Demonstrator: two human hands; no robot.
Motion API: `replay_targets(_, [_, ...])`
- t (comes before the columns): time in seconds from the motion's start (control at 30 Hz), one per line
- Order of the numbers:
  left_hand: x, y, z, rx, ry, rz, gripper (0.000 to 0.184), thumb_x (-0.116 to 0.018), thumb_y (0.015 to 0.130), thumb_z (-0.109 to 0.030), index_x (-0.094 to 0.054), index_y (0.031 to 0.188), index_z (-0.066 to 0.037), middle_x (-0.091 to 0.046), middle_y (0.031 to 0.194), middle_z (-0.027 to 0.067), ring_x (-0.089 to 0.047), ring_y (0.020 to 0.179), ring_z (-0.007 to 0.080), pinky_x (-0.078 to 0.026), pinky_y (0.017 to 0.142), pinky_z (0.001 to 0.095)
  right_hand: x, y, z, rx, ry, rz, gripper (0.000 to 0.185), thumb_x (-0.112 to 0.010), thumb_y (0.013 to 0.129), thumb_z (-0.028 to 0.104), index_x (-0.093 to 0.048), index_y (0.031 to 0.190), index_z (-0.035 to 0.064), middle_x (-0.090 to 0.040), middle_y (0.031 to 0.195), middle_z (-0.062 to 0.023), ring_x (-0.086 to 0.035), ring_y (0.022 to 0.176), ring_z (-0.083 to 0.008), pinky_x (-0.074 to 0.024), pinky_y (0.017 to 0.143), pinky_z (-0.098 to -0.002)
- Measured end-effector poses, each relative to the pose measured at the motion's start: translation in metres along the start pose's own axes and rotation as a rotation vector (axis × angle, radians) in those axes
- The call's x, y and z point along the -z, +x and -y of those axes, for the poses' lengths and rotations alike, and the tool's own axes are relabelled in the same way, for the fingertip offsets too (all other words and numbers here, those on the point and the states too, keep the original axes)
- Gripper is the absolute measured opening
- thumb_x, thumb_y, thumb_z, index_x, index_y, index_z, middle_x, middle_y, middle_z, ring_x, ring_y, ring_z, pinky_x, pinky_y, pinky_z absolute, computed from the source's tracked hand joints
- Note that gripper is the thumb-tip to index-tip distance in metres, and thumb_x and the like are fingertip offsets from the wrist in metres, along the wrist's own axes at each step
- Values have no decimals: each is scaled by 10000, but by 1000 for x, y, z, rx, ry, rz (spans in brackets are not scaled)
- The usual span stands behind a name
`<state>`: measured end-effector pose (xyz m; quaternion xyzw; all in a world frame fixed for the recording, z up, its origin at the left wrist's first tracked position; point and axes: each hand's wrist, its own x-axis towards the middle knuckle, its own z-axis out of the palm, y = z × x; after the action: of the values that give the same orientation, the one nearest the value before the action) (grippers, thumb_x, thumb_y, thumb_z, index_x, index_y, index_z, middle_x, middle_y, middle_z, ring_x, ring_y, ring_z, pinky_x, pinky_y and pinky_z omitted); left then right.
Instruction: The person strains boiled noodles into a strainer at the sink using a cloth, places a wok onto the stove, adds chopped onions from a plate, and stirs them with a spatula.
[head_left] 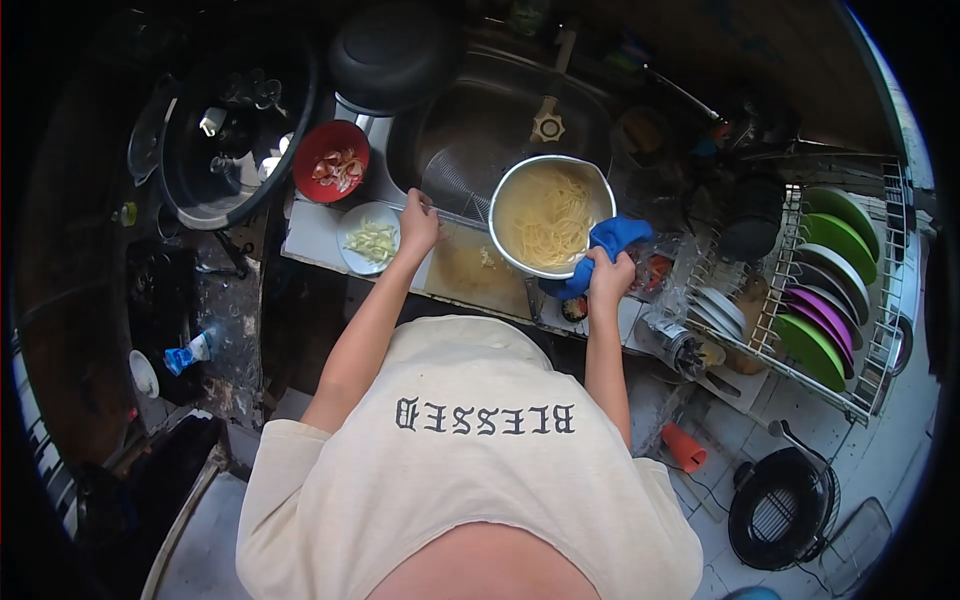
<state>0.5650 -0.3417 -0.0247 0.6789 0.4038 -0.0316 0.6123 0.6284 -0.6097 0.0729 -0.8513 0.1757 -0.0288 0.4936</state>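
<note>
Head shows one noodle pot (553, 161), one blue cloth (617, 233).

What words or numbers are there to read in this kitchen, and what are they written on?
"BLESSED": in dark letters on the cream T-shirt, upside down in this view.
Any marks on the blue-and-white item at the left are too small and blurred to read.
I can read no numbers or brands.

Through a blue cloth (622, 236), our right hand (609, 274) grips a pot (552, 159) of noodles (562, 215) by the sink (437, 130). We hold our left hand (419, 222) beside a plate (371, 210) of chopped pale vegetable (369, 243), near a red bowl (333, 135).
</note>
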Motion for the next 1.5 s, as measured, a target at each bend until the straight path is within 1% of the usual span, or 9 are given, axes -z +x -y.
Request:
replay_targets(0.3, [3, -6, -4, -54, -61, -26, 137, -474, 826, 29, -415, 929, -40, -497, 731, 97, -572, 633, 161, -568, 453, 340, -23, -13, 17, 90, -107, -11, 170, -624, 616, 71, -575, 658, -86, -600, 599, -133, -556, 546, -183, -445, 563, -327])
replay_targets(0.4, [7, -12, -18, -67, -30, -38, 151, -498, 808, 29, -439, 945, 7, -557, 830, 181, -600, 684, 333, -541, 508, 376, -30, -16, 20, 101, -149, -28, 179, -626, 620, 80, -593, 685, -84, -614, 622, -150, -582, 568, -210, -454, 593, -333])
replay_targets(0.5, [1, 8, 4, -196, 80, -109, 185, -535, 778, 14, -462, 947, -1, -572, 880, 209, -577, 780, 392, -481, 646, 436, -35, -18, 21, 65, -183, -37, 189, -629, 622, 86, -610, 711, -79, -627, 647, -157, -601, 593, -224, -460, 615, -336])
replay_targets(0.6, [-4, 21, 16, -217, 107, -135, 225, -562, 754, -10, -480, 963, -13, -572, 890, 233, -545, 864, 416, -412, 745, 456, -39, -18, 20, 52, -175, -37, 193, -630, 621, 89, -616, 720, -76, -632, 659, -162, -610, 606, -238, -463, 623, -342])
replay_targets(1.03, [-5, 24, 15, -200, 114, -137, 246, -590, 750, -48, -509, 981, -31, -584, 874, 210, -552, 867, 387, -426, 738, 440, -50, -26, 31, 64, -278, -78, 193, -628, 638, 97, -598, 707, -81, -618, 661, -196, -612, 620, -296, -454, 625, -379])
replay_targets(1.17, [-7, 22, 14, -217, 132, -143, 236, -585, 755, -52, -504, 976, -41, -581, 859, 205, -552, 854, 385, -426, 728, 443, -53, -24, 27, 104, -324, -95, 208, -627, 640, 102, -592, 716, -88, -608, 718, -216, -598, 680, -341, -444, 662, -405])
replay_targets(1.23, [-10, 24, 18, -256, 144, -156, 217, -567, 774, -38, -485, 976, -33, -552, 797, 172, -560, 755, 328, -461, 623, 407, -54, -21, 22, 140, -380, -110, 216, -626, 639, 103, -589, 724, -92, -598, 747, -228, -585, 715, -366, -435, 685, -420])
replay_targets(1.3, [-11, 27, 20, -320, 171, -169, 185, -532, 812, -10, -452, 978, -10, -498, 682, 111, -575, 563, 216, -533, 420, 331, -55, -21, 22, 141, -362, -110, 219, -623, 640, 102, -589, 733, -94, -590, 760, -233, -573, 733, -384, -427, 699, -434])
replay_targets(1.5, [-15, 30, 25, -335, 164, -193, 173, -530, 816, -13, -451, 970, -12, -502, 683, 101, -575, 556, 213, -530, 417, 324, -60, -21, 25, 166, -369, -121, 230, -625, 654, 113, -594, 764, -85, -576, 804, -232, -562, 772, -392, -424, 725, -440])
